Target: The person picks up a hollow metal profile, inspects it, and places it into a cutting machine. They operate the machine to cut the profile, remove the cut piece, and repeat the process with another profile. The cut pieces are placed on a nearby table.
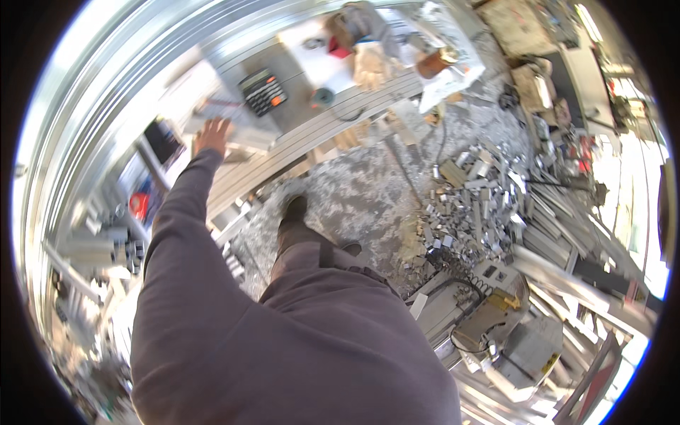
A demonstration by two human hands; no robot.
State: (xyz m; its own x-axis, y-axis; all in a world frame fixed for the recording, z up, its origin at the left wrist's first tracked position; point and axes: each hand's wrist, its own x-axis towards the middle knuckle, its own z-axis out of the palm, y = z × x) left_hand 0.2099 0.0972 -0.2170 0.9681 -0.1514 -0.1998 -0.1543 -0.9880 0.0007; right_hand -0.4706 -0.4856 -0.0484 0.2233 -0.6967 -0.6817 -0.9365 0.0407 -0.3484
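Observation:
My left hand (212, 136) reaches out over the workbench (312, 138), its fingers stretched out and slightly apart. It rests at or just above the near end of a pale, flat-sided piece (244, 134), blurred by motion; I cannot tell whether they touch. Nothing shows in its grasp. Beyond the hand lies a black calculator (263, 92) with orange keys. A small round teal object (323, 98) sits to the right of it. Farther along are a pale work glove (370, 67), white papers (297, 39) and a brown container (432, 65). My right hand is out of view.
A heap of metal offcuts (474, 205) covers the floor at right, with long profiles (559, 227) beside it. At lower right stands a machine (510, 340) with a coiled cable. Metal profiles (92, 92) run along the left. My shoe (295, 207) is near the bench.

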